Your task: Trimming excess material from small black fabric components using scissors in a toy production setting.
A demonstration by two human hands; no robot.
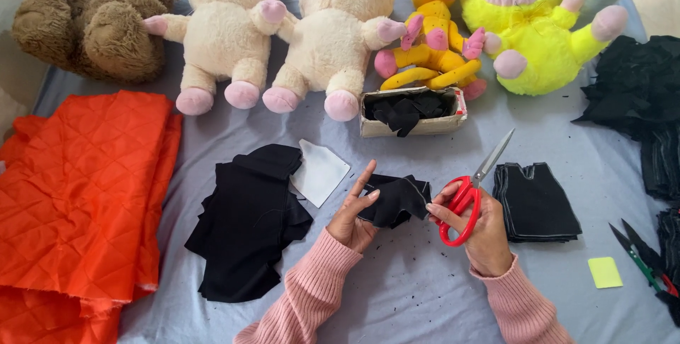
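Note:
My left hand (353,215) pinches a small piece of black fabric (397,199) just above the grey table cover. My right hand (480,227) grips red-handled scissors (471,192), blades closed and pointing up and to the right, its fingertips touching the fabric's right edge. Both arms wear pink knitted sleeves. To the left lies a heap of black fabric pieces (248,220) with a white paper pattern (320,173) beside it. A neat stack of cut black pieces (535,202) lies to the right of the scissors.
Folded orange quilted fabric (81,195) fills the left side. Plush toys line the back: brown (99,22), two cream (223,32) (340,39), yellow (542,29). A small cardboard box (411,114) holds black scraps. Black cloth (641,93), small snips (641,255) and a yellow note (604,272) lie at right.

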